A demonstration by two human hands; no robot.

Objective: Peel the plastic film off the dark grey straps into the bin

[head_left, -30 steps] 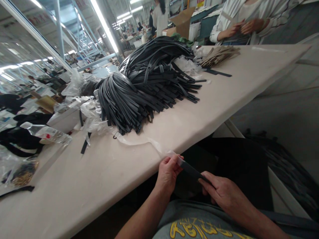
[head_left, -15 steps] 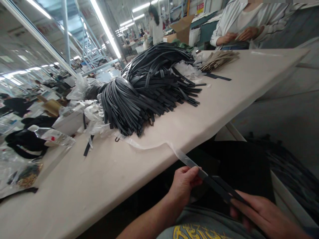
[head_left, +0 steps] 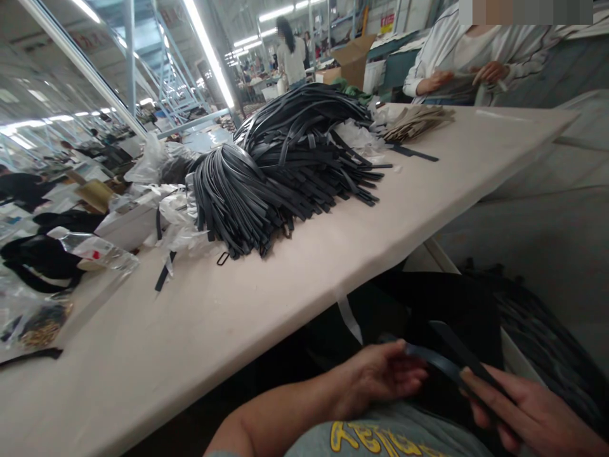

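**Black strap [head_left: 435,357] sitting right down at lap level**

It's below the worktop edge, stretched between the two hands, with its long axis running side to side and sloping down to the right. There's a second stiff dark stretch angling in above it. Can't tell if that's another strap or the same one doubled over.

The right hand [head_left: 533,412] is closest and looks properly closed around the strap, fingers wrapped over it. The left hand [head_left: 380,374] is half open, fingers loosely curled, with the strap's other end at the fingertips. Can't really tell if that's an actual grip.

Just beyond the hands, a clear plastic strip [head_left: 349,319] hangs off the worktop [head_left: 200,311] edge. Further out and to the left, a big heap of black straps [head_left: 285,171] sits on that worktop, with clear plastic bags [head_left: 174,219] bunched against it.
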